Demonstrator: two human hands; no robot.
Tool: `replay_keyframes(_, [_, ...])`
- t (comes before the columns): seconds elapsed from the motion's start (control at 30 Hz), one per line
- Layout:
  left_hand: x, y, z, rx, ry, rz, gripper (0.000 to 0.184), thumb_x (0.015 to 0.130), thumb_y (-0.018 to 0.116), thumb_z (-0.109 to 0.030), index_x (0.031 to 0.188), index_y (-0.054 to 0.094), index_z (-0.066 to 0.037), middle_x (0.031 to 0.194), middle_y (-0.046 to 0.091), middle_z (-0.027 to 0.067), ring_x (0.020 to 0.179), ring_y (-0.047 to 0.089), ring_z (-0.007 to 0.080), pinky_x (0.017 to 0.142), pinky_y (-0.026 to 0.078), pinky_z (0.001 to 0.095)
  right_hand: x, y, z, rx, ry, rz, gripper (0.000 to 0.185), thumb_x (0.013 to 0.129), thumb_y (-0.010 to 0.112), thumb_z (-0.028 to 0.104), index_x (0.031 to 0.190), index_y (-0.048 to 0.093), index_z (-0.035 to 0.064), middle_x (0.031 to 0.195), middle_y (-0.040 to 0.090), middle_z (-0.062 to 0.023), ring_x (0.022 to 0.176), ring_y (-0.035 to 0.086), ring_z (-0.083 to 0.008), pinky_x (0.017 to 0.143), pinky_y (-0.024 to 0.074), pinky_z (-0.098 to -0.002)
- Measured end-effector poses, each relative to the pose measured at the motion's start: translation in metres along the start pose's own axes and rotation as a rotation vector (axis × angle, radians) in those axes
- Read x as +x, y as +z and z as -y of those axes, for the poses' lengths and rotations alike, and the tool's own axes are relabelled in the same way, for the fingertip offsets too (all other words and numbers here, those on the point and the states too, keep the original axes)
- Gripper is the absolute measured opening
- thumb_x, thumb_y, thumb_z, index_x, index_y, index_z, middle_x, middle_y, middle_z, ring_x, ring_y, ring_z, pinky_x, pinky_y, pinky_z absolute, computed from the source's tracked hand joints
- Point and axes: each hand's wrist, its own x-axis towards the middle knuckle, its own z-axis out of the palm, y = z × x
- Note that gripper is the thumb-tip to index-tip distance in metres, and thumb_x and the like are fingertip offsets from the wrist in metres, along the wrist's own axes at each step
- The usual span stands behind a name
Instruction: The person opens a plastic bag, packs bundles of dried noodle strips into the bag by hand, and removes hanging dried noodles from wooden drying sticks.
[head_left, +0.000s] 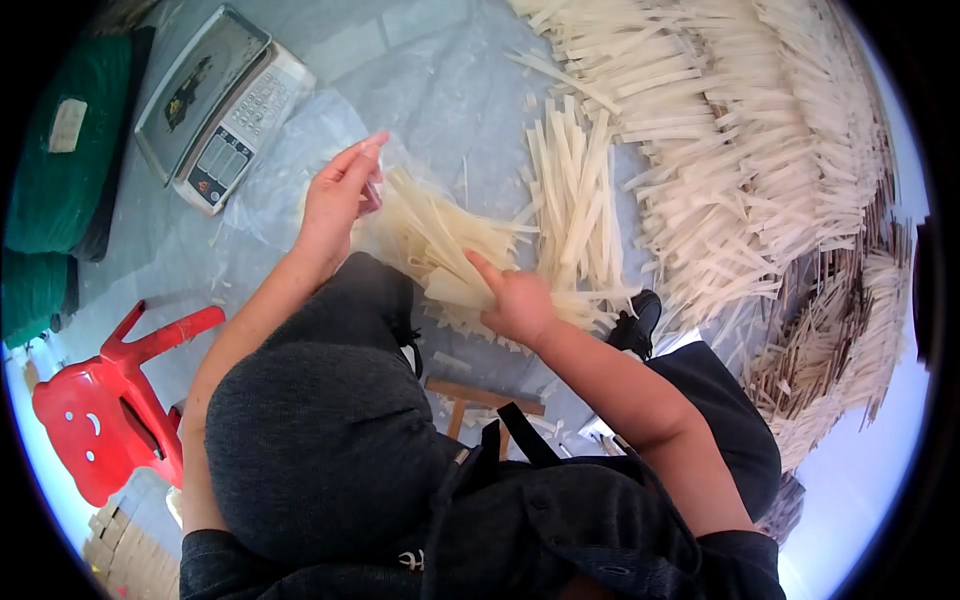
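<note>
My left hand (pixel 345 190) is closed, pinching the edge of a clear plastic bag (pixel 290 165) near the middle of the view. Pale flat strips (pixel 440 225) lie partly inside the bag, to the right of that hand. My right hand (pixel 515 300) rests against the lower right end of these strips, its index finger stretched along them and the other fingers curled round some strips. Just beyond it, a separate loose bundle of strips (pixel 575 190) lies on the plastic-covered floor.
A digital scale (pixel 225 120) stands at the upper left, beside green sacks (pixel 75 150). A red plastic stool (pixel 110 410) is at the left. A large heap of strips (pixel 740 130) fills the right side. My black shoe (pixel 640 322) stands near the bundle.
</note>
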Motion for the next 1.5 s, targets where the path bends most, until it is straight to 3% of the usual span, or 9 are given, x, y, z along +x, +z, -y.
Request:
replay_keyframes(0.07, [-0.002,-0.004,0.0,-0.003,-0.013,-0.001,0.024,0.095,0.06,-0.022,0.115,0.07,-0.013,0.077,0.05,-0.0072,0.062,0.046,0.0031,0.057,0.039,0.0205,0.004,0.005,0.001,0.013,0.019,0.019,0.097,0.067,0.075,0.022,0.15,0.024,0.0287,0.084,0.066,-0.017,0.079,0.065,-0.0343,0.072,0.0522,-0.0443])
replay_keyframes(0.23, [-0.018,-0.016,-0.027,0.892,0.632,0.26,0.028,0.089,0.061,-0.013,0.115,0.07,-0.015,0.076,0.053,0.0028,0.064,0.053,0.0145,0.06,0.044,0.0274,0.007,0.01,-0.002,0.016,0.028,-0.034,0.098,0.065,0.072,0.021,0.15,0.023,0.0282,0.08,0.065,-0.0179,0.076,0.065,-0.036,0.071,0.0517,-0.046])
replay_keyframes(0.63, [-0.036,-0.006,-0.045,0.976,0.776,0.162,0.024,0.083,0.06,-0.008,0.103,0.072,-0.013,0.078,0.062,0.0078,0.067,0.06,0.0248,0.062,0.049,0.0319,0.017,-0.018,0.002,-0.062,0.12,0.112,0.094,0.07,0.072,0.019,0.15,0.023,0.0253,0.088,0.067,-0.0161,0.083,0.066,-0.0329,0.073,0.0518,-0.0423])
replay_keyframes(0.77, [-0.029,-0.02,-0.045,0.894,0.534,0.007,0.021,0.082,0.061,-0.012,0.1,0.071,-0.011,0.082,0.066,0.0102,0.072,0.064,0.0283,0.066,0.051,0.0355,0.017,-0.013,0.0,-0.056,0.099,0.029,0.093,0.07,0.071,0.018,0.15,0.024,0.0245,0.087,0.066,-0.0163,0.081,0.066,-0.0346,0.072,0.0516,-0.0436])
replay_keyframes(0.87, [-0.043,-0.009,-0.045,1.078,0.626,0.591,0.018,0.079,0.062,-0.017,0.094,0.069,-0.008,0.086,0.068,0.0133,0.078,0.065,0.0316,0.069,0.052,0.0415,0.019,-0.008,0.001,-0.074,0.075,0.007,0.092,0.07,0.069,0.016,0.15,0.025,0.0246,0.085,0.066,-0.0172,0.079,0.065,-0.0363,0.07,0.0515,-0.0452])
replay_keyframes(1.0, [-0.04,-0.003,-0.032,1.062,0.493,0.7,0.02,0.081,0.061,-0.016,0.098,0.067,-0.008,0.081,0.067,0.0127,0.077,0.065,0.0294,0.069,0.052,0.0395,0.021,-0.014,0.009,-0.145,0.047,-0.066,0.091,0.069,0.068,0.015,0.149,0.026,0.0221,0.082,0.065,-0.0168,0.076,0.065,-0.0358,0.068,0.0509,-0.0453])
replay_keyframes(1.07, [-0.044,0.002,-0.037,0.821,0.074,0.8,0.019,0.088,0.058,-0.013,0.106,0.063,-0.008,0.087,0.066,0.0088,0.076,0.066,0.0215,0.067,0.052,0.0338,0.023,-0.036,0.02,-0.126,-0.002,-0.108,0.084,0.071,0.065,0.012,0.148,0.031,0.0186,0.08,0.066,-0.0148,0.076,0.065,-0.033,0.068,0.0505,-0.0441])
replay_keyframes(1.27, [-0.051,0.005,-0.038,-0.002,-0.11,0.764,0.013,0.098,0.056,-0.014,0.109,0.059,-0.008,0.104,0.062,0.0029,0.091,0.064,0.0126,0.071,0.054,0.0241,0.054,-0.089,0.057,-0.146,-0.15,-0.212,0.069,0.075,0.064,0.015,0.141,0.042,0.0111,0.075,0.065,-0.0107,0.075,0.066,-0.0285,0.066,0.0499,-0.0402])
replay_keyframes(1.5, [-0.048,-0.021,-0.037,0.137,-0.222,0.672,0.01,0.094,0.061,-0.011,0.102,0.062,-0.006,0.091,0.061,-0.0019,0.089,0.063,0.0095,0.075,0.054,0.0261,0.097,-0.075,0.087,-0.356,-0.276,-0.209,0.066,0.078,0.064,0.026,0.139,0.045,0.0123,0.087,0.067,-0.0083,0.083,0.066,-0.0265,0.073,0.0482,-0.0358])
